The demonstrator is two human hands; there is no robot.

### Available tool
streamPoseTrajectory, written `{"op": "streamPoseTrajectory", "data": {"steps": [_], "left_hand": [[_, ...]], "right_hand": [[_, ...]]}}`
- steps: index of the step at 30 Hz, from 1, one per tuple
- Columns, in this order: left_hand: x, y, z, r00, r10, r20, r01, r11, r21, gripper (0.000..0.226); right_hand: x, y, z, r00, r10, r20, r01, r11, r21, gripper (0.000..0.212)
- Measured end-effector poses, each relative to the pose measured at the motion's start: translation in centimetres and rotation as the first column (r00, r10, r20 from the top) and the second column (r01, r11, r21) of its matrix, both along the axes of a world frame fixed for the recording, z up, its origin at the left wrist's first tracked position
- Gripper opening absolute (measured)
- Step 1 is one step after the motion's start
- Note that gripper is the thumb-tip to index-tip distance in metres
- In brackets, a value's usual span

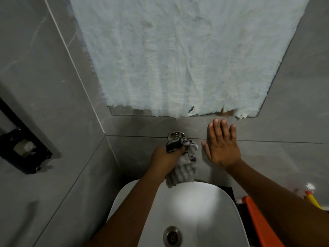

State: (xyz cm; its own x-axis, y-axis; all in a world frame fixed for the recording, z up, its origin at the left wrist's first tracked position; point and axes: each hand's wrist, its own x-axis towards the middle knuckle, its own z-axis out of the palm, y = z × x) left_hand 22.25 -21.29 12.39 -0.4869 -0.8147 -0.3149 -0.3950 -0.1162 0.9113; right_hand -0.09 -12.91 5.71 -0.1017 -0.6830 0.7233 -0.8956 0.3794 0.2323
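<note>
My left hand (164, 156) grips a grey and black striped cloth (185, 168) and holds it wrapped against a chrome wall tap (174, 136) above a white basin (210, 207). The tap's spout is hidden under the cloth and my fingers. The loose end of the cloth hangs down to the basin's rim. My right hand (222, 145) lies flat with spread fingers on the grey tiled wall (284, 132), just right of the tap.
A mirror (124, 111) covered with wrinkled white paper (178, 59) hangs above the tap. A black fitting (23, 150) is mounted on the left wall. An orange container (258, 220) and yellow sticks (313, 200) stand right of the basin. The drain (172, 237) sits at the basin's bottom.
</note>
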Motion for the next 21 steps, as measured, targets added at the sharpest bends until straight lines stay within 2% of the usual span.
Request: {"op": "streamPoseTrajectory", "data": {"steps": [2,4,6,8,11,14,16,21], "left_hand": [[-2.1,-1.3,0.9,0.999,0.040,0.030,-0.038,0.996,-0.075,0.044],[-3.4,-2.8,1.7,0.998,0.056,-0.016,-0.053,0.992,0.117,0.046],[-3.4,-3.2,2.2,0.998,0.037,-0.059,-0.015,0.940,0.340,0.050],[-3.0,-2.7,1.5,0.990,0.052,-0.128,0.002,0.922,0.386,0.052],[-2.4,-1.6,0.8,0.979,0.129,-0.160,-0.081,0.957,0.277,0.054],[-1.0,-0.7,0.0,0.994,0.046,-0.095,-0.034,0.992,0.125,0.048],[0.2,0.2,-0.8,0.998,0.006,-0.065,-0.003,0.999,0.045,0.033],[3.2,2.4,-2.9,0.987,-0.155,-0.040,0.152,0.986,-0.066,0.011]], "right_hand": [[-0.2,-0.1,-0.2,1.000,-0.001,-0.004,0.001,1.000,-0.001,0.090],[-0.3,-0.2,-0.4,1.000,0.010,-0.006,-0.010,1.000,0.007,0.087],[-0.4,-0.3,-0.2,1.000,0.005,-0.007,-0.005,1.000,0.010,0.084],[-0.3,-0.2,-0.3,1.000,0.004,0.006,-0.004,1.000,0.015,0.083],[-0.1,-0.2,-0.1,1.000,0.007,0.026,-0.008,1.000,0.031,0.085],[0.1,-0.1,-0.1,1.000,0.008,0.025,-0.008,1.000,0.017,0.083],[0.2,-0.2,-0.1,1.000,0.007,0.026,-0.007,1.000,0.018,0.085],[0.3,0.0,-0.3,0.999,-0.025,0.036,0.023,0.999,0.047,0.086]]}}
